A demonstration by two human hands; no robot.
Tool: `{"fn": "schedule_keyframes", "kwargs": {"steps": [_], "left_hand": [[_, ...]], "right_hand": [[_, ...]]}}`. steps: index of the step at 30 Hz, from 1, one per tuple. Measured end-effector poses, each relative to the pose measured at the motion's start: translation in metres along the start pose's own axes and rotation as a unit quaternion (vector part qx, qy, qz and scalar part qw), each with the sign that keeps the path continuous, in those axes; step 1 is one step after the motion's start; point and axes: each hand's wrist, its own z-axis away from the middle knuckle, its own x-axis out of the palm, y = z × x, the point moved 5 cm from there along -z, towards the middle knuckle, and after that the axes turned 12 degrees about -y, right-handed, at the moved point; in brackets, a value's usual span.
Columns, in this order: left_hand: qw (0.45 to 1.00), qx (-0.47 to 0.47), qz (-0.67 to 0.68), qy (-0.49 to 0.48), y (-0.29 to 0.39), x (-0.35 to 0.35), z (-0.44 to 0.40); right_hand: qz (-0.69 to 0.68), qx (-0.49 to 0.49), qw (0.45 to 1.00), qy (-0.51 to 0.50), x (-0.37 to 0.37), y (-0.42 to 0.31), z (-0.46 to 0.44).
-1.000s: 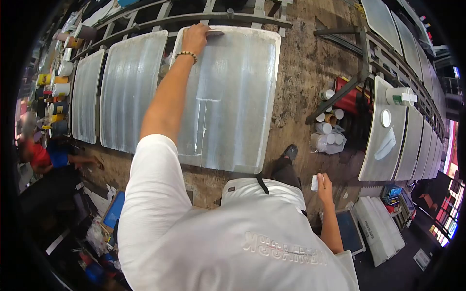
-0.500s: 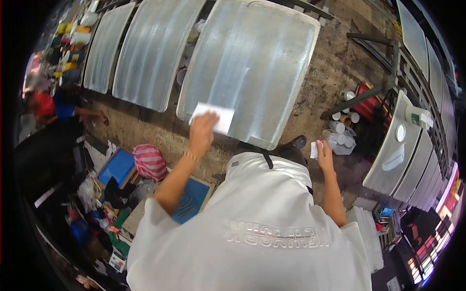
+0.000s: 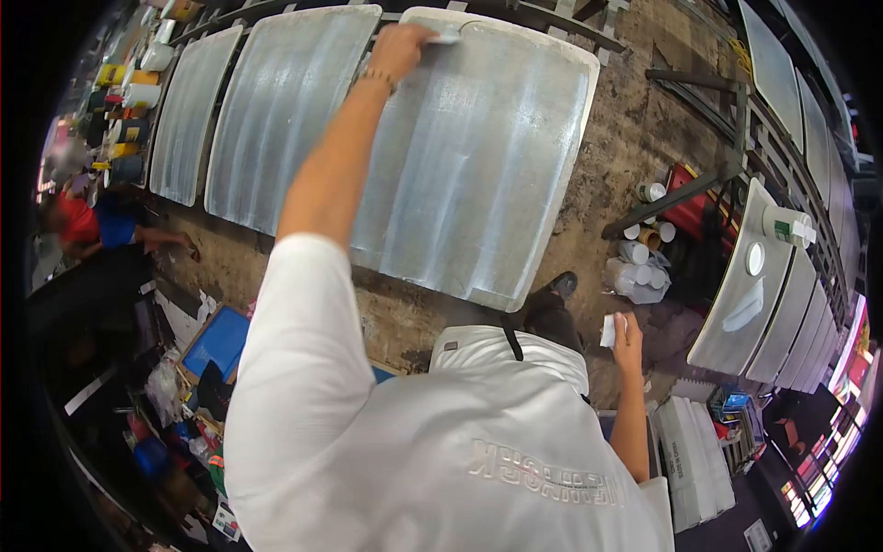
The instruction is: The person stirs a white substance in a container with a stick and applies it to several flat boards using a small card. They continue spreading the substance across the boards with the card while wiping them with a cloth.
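Observation:
My left hand (image 3: 400, 51) is closed on a flat white card-like piece (image 3: 446, 37), seen nearly edge-on. It holds the piece against the far left end of a large grey board (image 3: 497, 120) with rounded corners and pale, shiny streaks. My left arm stretches across the board's left edge. My right hand (image 3: 629, 342), beside my body at the right, has its fingers closed on a small white piece (image 3: 608, 331); its exact kind I cannot make out. Two similar streaked boards, a middle one (image 3: 285, 110) and a narrower one (image 3: 193, 120), stand to the left.
White containers (image 3: 635, 276) lie on the floor at right, near a dark metal frame (image 3: 681, 193). A tub (image 3: 787, 226) and a lid (image 3: 755, 258) rest on another board. At left are a person in red (image 3: 81, 219), tubs (image 3: 138, 97) and a blue panel (image 3: 216, 340).
My left hand has moved from the board's near edge to its far left end with the white piece. My right hand has shifted slightly down in the view, still holding its white piece.

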Motion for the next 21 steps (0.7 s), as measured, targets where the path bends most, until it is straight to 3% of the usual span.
{"fn": "schedule_keyframes", "kwargs": {"steps": [4, 6, 9, 13, 15, 18, 21], "left_hand": [[0.993, -0.099, -0.014, -0.057, -0.007, 0.019, -0.006], [0.999, -0.042, 0.018, -0.028, 0.01, 0.012, 0.034], [0.997, 0.004, 0.071, 0.004, 0.043, 0.006, 0.154], [0.992, -0.084, 0.074, -0.049, 0.122, -0.031, 0.319], [0.985, -0.14, 0.071, -0.072, 0.153, -0.044, 0.38], [0.966, -0.204, 0.101, -0.119, 0.177, -0.045, 0.448], [0.974, -0.179, 0.085, -0.113, 0.193, -0.07, 0.447]], "right_hand": [[-0.018, 0.021, 1.0, 0.011, 0.007, 0.041, 0.028], [-0.014, 0.023, 1.0, -0.004, 0.019, 0.05, 0.029], [-0.004, 0.021, 0.999, -0.037, 0.033, 0.057, 0.015], [-0.003, 0.003, 0.998, -0.063, 0.044, 0.067, -0.028], [-0.022, -0.051, 0.997, -0.054, 0.046, 0.069, -0.054], [-0.037, -0.056, 0.996, -0.052, 0.041, 0.046, -0.077], [-0.037, -0.046, 0.996, -0.06, 0.035, 0.035, -0.087]]}}
